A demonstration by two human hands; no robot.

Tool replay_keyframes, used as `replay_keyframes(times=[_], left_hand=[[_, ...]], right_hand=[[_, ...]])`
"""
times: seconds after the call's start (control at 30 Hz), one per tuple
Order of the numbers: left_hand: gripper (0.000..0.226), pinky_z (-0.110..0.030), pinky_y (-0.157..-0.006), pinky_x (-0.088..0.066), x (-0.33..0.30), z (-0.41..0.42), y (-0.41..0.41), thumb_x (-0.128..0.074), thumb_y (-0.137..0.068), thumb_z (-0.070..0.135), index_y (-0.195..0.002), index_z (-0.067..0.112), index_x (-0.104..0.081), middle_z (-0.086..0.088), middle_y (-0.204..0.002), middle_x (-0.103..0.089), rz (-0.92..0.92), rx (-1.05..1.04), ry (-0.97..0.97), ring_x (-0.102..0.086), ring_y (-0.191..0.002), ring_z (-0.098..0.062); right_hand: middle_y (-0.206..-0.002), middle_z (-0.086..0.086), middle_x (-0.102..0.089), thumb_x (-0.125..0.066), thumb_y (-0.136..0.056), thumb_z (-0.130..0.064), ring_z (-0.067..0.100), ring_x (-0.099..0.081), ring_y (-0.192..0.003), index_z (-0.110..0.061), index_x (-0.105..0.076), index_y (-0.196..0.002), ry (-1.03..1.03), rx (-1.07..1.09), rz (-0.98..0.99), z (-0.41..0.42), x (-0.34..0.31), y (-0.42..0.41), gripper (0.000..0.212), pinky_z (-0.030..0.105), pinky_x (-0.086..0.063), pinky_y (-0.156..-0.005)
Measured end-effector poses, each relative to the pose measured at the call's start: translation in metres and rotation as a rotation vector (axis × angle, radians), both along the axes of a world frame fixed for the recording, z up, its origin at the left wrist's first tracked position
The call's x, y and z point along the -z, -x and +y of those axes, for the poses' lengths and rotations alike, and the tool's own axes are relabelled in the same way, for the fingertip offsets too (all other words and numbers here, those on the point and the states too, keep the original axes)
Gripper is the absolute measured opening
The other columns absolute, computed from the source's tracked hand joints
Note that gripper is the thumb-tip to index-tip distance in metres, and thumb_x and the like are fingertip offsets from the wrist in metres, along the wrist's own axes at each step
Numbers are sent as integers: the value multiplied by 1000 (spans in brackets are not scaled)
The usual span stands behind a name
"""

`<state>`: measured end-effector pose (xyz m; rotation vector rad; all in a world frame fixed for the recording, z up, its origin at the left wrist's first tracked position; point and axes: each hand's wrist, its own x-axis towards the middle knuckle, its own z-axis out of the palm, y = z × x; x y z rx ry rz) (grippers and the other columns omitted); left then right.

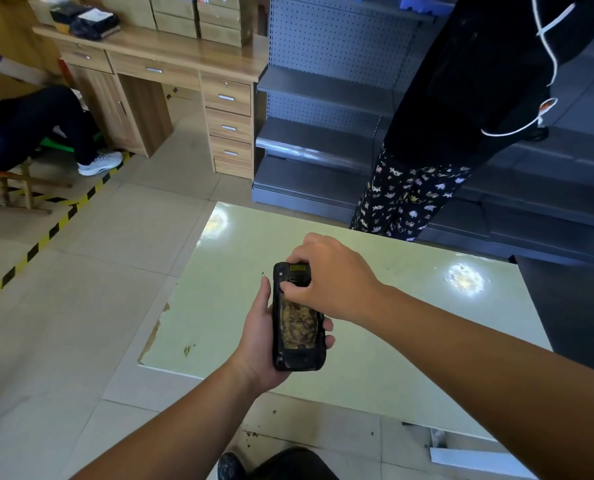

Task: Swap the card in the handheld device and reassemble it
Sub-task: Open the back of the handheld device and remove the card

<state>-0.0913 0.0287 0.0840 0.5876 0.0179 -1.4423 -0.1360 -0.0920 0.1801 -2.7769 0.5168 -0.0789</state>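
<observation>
A black handheld device [297,327] is held upright above the pale green table [409,341], its back facing me, with a worn brownish patch in the open back recess. My left hand [259,337] grips its lower half from the left, fingers wrapped round the right edge. My right hand [326,275] reaches over the top end, fingertips pressed onto the upper back near a small yellow label. No card is visible; my right fingers hide that area.
A person in patterned trousers [403,199] stands at the table's far edge before grey metal shelving [316,133]. A wooden desk with drawers [226,109] stands at the back left, a seated person [39,129] beside it. Yellow-black tape [46,237] marks the floor.
</observation>
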Motion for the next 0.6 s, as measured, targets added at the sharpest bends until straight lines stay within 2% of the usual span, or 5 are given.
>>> replay_keyframes(times=[0.2,0.4,0.47,0.5,0.6], left_hand=[[85,-45,-71,-59,0,-5,-2,-41,-90,79,-128,7,-68,-23,-96,-68,10,-22,-20,-63,-79,-34],[77,-47,-74,-61,-2,-15,-1,-40,-93,76,-129,15,-69,-20,-114,-75,-20,-65,-60,-73,-96,-37],[74,-46,-75,-62,-2,-17,-1,-38,-94,75,-127,17,-71,-17,-119,-75,-33,-94,-78,-74,-101,-34],[72,-45,-75,-62,-2,-19,-3,-38,-95,74,-128,19,-71,-16,-123,-74,-48,-111,-92,-74,-104,-33],[71,-42,-74,-63,0,-24,-12,-35,-95,73,-129,22,-70,-12,-125,-74,-106,-152,-140,-73,-105,-31]], right_hand=[[-102,-7,-56,-66,-90,-45,17,-54,-102,-25,-70,-103,-15,60,-49,0,8,-1,25,35,-53,-77],[-104,-10,-50,-68,-85,-37,12,-45,-104,-27,-64,-99,-175,240,-179,3,26,-2,18,30,-49,-73],[-114,-8,-50,-68,-88,-34,12,-47,-110,-28,-65,-113,-353,312,-175,1,31,-1,26,29,-46,-81],[-118,-8,-51,-67,-90,-35,12,-51,-109,-29,-64,-120,-525,396,-167,-1,31,0,31,30,-47,-82],[-107,-3,-70,-58,-93,-41,14,-65,-86,-26,-67,-117,-1072,665,-30,-3,30,2,30,30,-49,-64]])
